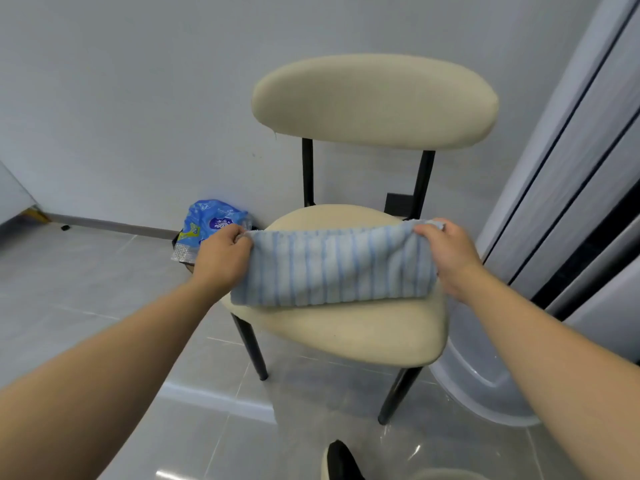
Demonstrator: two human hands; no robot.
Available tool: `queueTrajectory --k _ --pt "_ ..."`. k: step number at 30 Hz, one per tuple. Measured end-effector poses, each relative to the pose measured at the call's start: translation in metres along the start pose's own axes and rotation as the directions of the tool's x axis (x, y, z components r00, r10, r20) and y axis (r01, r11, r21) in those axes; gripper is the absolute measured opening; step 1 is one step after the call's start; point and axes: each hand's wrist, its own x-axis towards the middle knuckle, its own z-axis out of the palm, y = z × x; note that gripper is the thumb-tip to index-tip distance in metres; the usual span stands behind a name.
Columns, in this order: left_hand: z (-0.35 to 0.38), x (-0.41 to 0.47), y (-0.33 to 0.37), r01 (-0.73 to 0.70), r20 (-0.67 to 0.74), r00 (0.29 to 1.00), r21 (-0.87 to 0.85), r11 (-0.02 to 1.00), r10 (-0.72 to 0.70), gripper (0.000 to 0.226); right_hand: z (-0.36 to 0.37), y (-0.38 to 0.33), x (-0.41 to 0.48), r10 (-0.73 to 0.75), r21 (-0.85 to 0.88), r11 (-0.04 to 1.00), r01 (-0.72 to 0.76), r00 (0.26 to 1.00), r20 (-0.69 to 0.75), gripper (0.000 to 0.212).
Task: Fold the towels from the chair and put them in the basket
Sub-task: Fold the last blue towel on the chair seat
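A light blue striped towel [332,268], folded into a long band, hangs stretched above the seat of a cream chair [346,337]. My left hand [221,256] grips its upper left corner. My right hand [448,251] grips the upper right corner. The towel's lower edge rests on or just above the seat; I cannot tell which. A pale rounded rim [446,474] shows at the bottom edge; it may be the basket.
A blue plastic package [211,223] lies on a dark thing left of the chair, by the wall. A tall white appliance [571,209] with a rounded base [485,386] stands right of the chair. A shoe [341,460] shows on the grey tiled floor.
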Motion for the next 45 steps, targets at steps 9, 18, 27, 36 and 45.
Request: queueTrajectory --k 9,18,27,36,45 --pt "0.042 0.035 -0.047 -0.061 0.082 0.996 0.288 0.956 0.039 0.014 0.029 0.047 0.046 0.085 -0.670 0.743 -0.008 0.993 0.083 0.055" --pt "0.067 0.049 0.001 -0.341 0.135 0.933 0.634 0.695 0.334 0.042 0.080 0.007 0.046 -0.271 -0.913 0.279 0.296 0.937 0.221 0.049" --pt "0.120 0.067 -0.013 -0.421 0.532 0.841 0.532 0.735 0.097 0.055 0.134 0.049 0.076 0.091 -0.819 0.415 0.396 0.878 0.470 0.067" --pt "0.078 0.083 -0.052 -0.084 0.346 0.926 0.579 0.811 -0.151 0.069 0.075 0.050 0.091 0.158 -0.919 0.332 0.214 0.947 0.278 0.074" --pt "0.063 0.045 -0.024 -0.483 0.442 0.858 0.526 0.700 0.260 0.038 0.052 0.025 0.050 -0.029 -0.822 0.297 0.486 0.865 0.501 0.056"
